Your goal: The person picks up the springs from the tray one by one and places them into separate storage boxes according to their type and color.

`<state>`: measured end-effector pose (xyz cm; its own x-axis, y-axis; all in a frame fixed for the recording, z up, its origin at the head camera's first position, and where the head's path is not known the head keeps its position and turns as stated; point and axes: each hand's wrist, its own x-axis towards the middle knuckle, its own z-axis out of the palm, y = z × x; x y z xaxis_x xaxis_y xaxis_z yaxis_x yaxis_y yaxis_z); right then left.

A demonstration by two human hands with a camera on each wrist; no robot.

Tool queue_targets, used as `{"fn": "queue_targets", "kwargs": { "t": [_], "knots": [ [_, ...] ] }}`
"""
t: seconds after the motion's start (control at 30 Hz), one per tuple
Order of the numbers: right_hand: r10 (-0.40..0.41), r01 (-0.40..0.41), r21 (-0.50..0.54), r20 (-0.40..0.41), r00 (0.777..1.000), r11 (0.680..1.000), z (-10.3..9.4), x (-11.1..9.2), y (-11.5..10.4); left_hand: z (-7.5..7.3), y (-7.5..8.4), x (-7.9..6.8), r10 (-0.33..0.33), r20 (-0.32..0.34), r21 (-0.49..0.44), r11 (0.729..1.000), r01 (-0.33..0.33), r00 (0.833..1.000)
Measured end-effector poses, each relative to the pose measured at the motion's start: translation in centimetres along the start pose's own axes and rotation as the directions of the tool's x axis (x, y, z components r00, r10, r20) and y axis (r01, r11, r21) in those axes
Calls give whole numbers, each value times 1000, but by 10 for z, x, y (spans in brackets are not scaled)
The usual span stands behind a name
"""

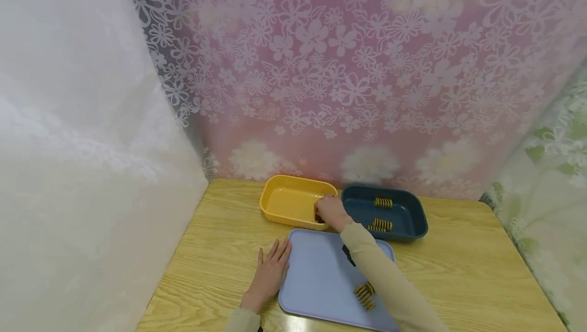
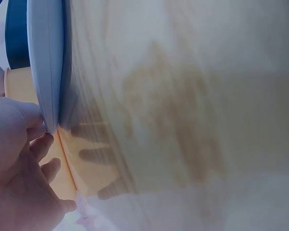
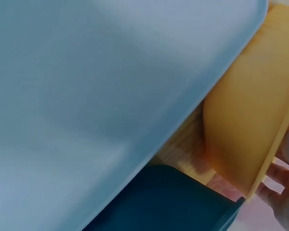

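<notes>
My right hand [image 1: 331, 209] reaches into the right end of the yellow bin [image 1: 289, 202], its curled fingers holding a dark coil spring [image 1: 318, 216], mostly hidden by the hand. In the right wrist view, the fingers [image 3: 279, 174] show past the bin's rim. My left hand [image 1: 268, 275] lies with fingers extended at the left edge of the pale blue tray [image 1: 316, 271], fingertips touching its rim. Yellow-and-black coil springs [image 1: 365, 297] lie on the tray near its lower right, partly beside the right sleeve.
Right of the yellow bin stands a dark blue bin [image 1: 403, 216] with several striped springs [image 1: 383, 202] in it. Both bins stand at the back of the wooden table [image 1: 215, 250], close to a flowered pink curtain [image 1: 321, 92]. My right forearm [image 1: 380, 266] crosses over the tray.
</notes>
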<state>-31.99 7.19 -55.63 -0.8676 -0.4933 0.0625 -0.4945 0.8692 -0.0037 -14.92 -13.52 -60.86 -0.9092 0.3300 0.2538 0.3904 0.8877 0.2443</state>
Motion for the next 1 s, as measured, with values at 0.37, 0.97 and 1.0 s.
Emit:
{"fn": "queue_targets", "kwargs": {
  "t": [0.37,0.97,1.0],
  "knots": [
    [-56,61,19,-206,977,998,-32,-17,1,0,2,1,5,-13,-8,1000,-5,1000],
    [-141,158,1,-436,889,987,-62,-97,5,0,2,2,16,-10,-9,1000,-16,1000],
    [-142,158,-1,-444,885,987,-61,-104,7,0,2,2,15,-9,-5,1000,-15,1000]
  ]
}}
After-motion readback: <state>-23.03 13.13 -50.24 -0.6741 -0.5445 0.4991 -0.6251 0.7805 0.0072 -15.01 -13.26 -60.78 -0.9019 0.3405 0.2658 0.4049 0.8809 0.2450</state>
